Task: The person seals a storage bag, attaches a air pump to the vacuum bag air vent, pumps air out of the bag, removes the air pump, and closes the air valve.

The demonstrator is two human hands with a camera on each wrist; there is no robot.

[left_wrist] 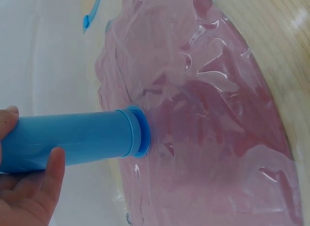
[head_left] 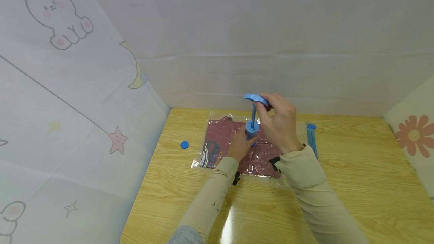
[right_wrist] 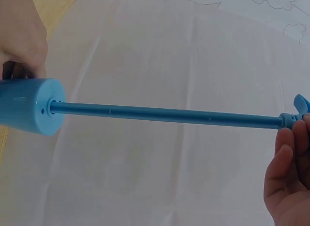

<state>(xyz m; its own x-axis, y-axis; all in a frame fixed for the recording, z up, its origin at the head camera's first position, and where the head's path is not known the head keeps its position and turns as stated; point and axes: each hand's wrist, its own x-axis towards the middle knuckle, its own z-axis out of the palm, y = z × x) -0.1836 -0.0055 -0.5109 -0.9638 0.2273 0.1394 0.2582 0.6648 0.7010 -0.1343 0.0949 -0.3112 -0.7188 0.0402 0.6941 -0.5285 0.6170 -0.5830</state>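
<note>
A blue hand pump [left_wrist: 92,138] stands on the valve of a clear vacuum storage bag [head_left: 261,157] with dark red cloth inside. My left hand [head_left: 239,144] grips the pump's barrel, fingers wrapped about it. Up at the pump's handle [head_left: 255,98], my right hand [head_left: 279,121] holds on with curled fingers. The pump's rod [right_wrist: 169,114] is drawn well out of the barrel, as the right wrist view shows. In the left wrist view the barrel's lower end meets the round blue valve rim [left_wrist: 143,131] on the plastic.
Left of the bag, a round blue cap [head_left: 184,145] lies on the wooden table [head_left: 162,191]. The bag's blue zip edge with its slider [head_left: 311,126] is at the right. Pale patterned sheets [head_left: 220,40] rise behind and beside the table.
</note>
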